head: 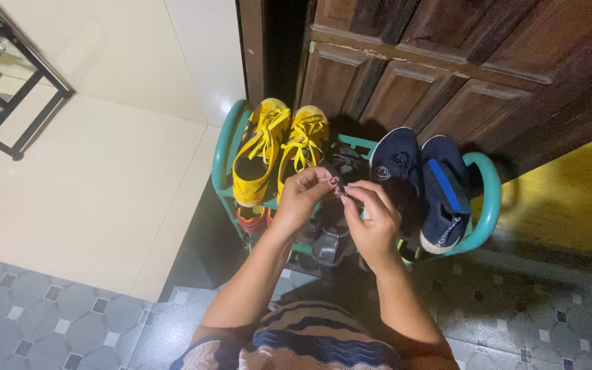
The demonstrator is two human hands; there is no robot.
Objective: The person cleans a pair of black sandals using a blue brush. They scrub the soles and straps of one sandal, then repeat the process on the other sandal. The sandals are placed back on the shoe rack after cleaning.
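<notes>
While held above the teal metal shoe rack (222,147), meeting fingertip to fingertip over a small dark object (340,188), too small and shadowed to identify. Left to right: pair of yellow lace-up canvas sneakers (277,147) on the rack's top tier, just left of the left hand (303,199); left hand curled, thumb and fingers pinched on the dark object; right hand (377,219) likewise curled, fingertips closed on the same object from the other side. Directly beneath both hands, dark sandals (330,243) on a lower tier. Further right, pair of navy blue slip-on shoes (423,181) with a blue stripe, just beside the right hand. Behind the rack, brown panelled wooden door (447,62).
</notes>
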